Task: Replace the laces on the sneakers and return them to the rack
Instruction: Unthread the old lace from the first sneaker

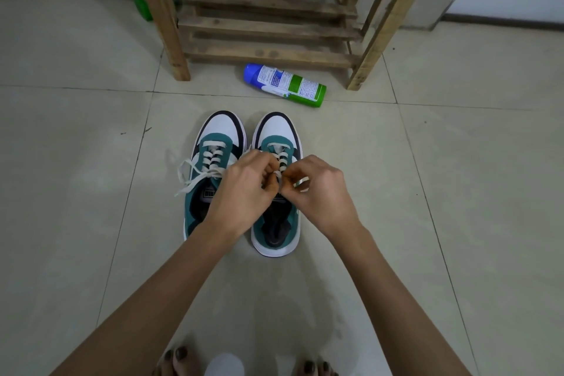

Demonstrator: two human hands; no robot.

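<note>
The left hand [244, 192] and the right hand [320, 195] meet, each grip pinched tight on the cream flat lace [282, 159] of the teal-and-white sneaker [279, 128] directly beneath. Its laced twin [220, 131] sits just left of the grip; the slatted wooden rack [268, 28] stands beyond.

The left low-top sneaker [221, 128] and right low-top sneaker [276, 129] are teal with white toes, black trim and flat cream laces [215, 143]. The spray can [285, 84] is blue, white and green; the slatted wooden rack [268, 28] is light brown, the tiled floor [457, 192] pale beige.
</note>
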